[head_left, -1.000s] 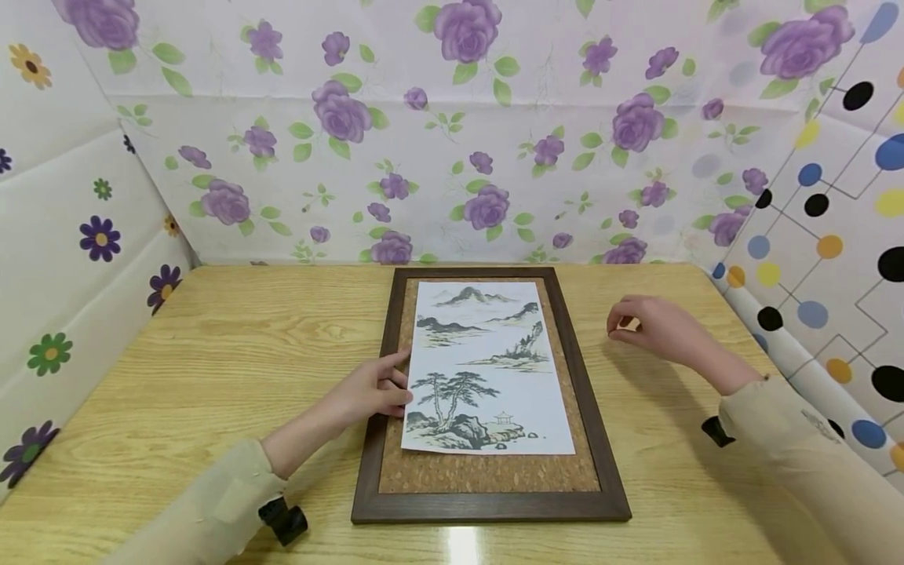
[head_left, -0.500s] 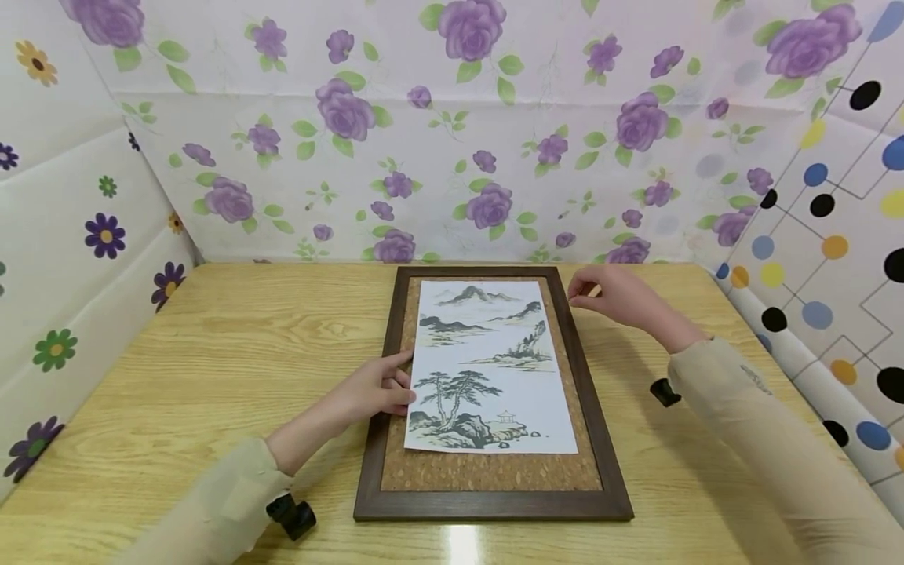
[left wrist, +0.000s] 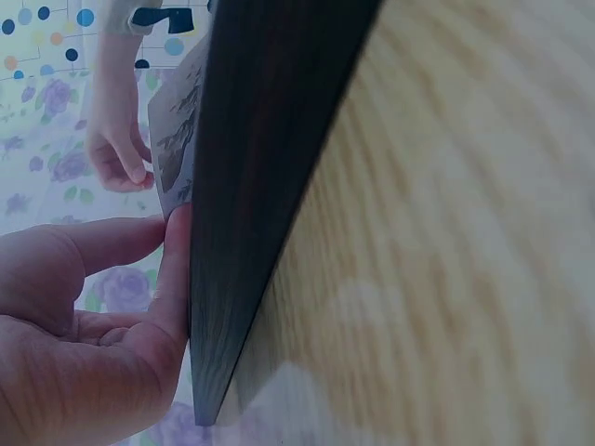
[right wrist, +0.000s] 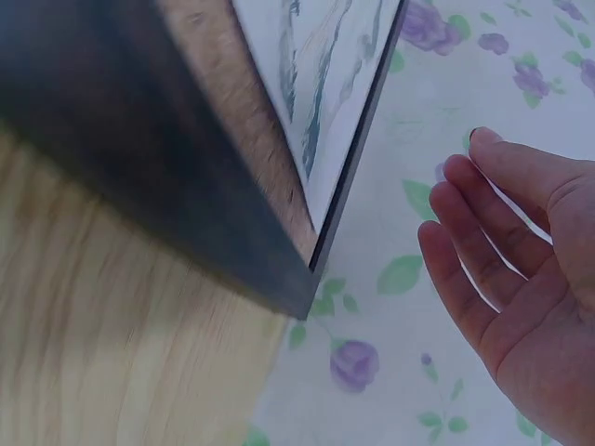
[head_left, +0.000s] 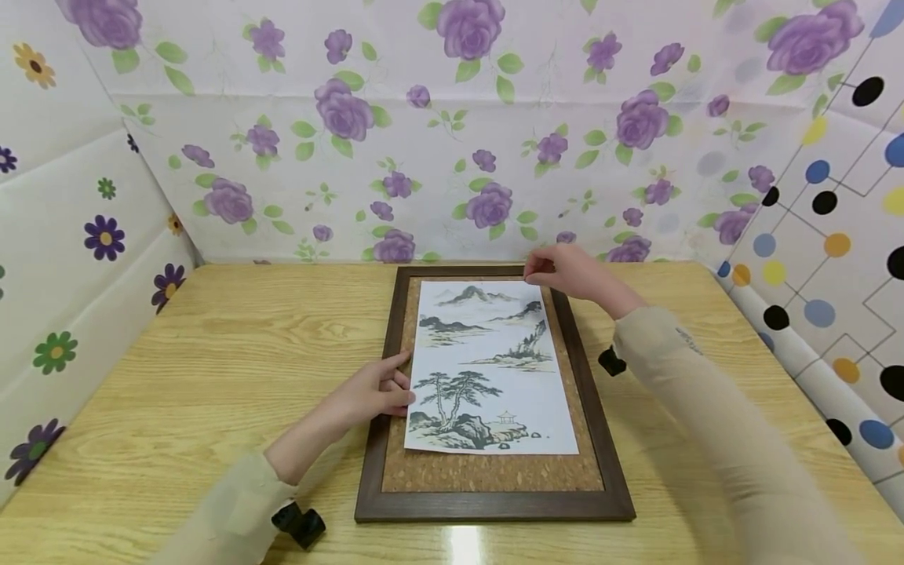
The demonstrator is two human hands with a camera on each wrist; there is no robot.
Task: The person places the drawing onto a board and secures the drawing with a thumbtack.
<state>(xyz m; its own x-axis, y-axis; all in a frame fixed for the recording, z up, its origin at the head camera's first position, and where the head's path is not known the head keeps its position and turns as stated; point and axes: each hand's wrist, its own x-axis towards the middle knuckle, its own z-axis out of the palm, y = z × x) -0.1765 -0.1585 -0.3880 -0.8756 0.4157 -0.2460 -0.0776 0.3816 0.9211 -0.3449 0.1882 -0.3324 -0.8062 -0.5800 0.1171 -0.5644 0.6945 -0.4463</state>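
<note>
A sheet of paper (head_left: 480,353) printed with an ink landscape lies on a cork board (head_left: 487,475) with a dark brown frame (head_left: 494,504). My left hand (head_left: 367,396) rests at the left side of the frame, index finger stretched and thumb tip on the paper's edge. In the left wrist view, the left hand (left wrist: 102,344) lies along the frame's side. Over the paper's top right corner is my right hand (head_left: 568,271), thumb and index tips together. In the right wrist view, the right hand (right wrist: 530,260) shows a small dark-red thing (right wrist: 477,135) at those tips, too small to name.
The board lies on a light wood-grain table (head_left: 282,337). Behind stands a white cloth (head_left: 424,157) with purple roses. A cloth with coloured dots (head_left: 840,243) hangs at right, a flowered cloth (head_left: 78,282) at left. Each wrist bears a small black camera (head_left: 300,524).
My right hand has moved left and away from me, from the table at right to over the top right corner of the paper. The left hand, paper and board stay in place.
</note>
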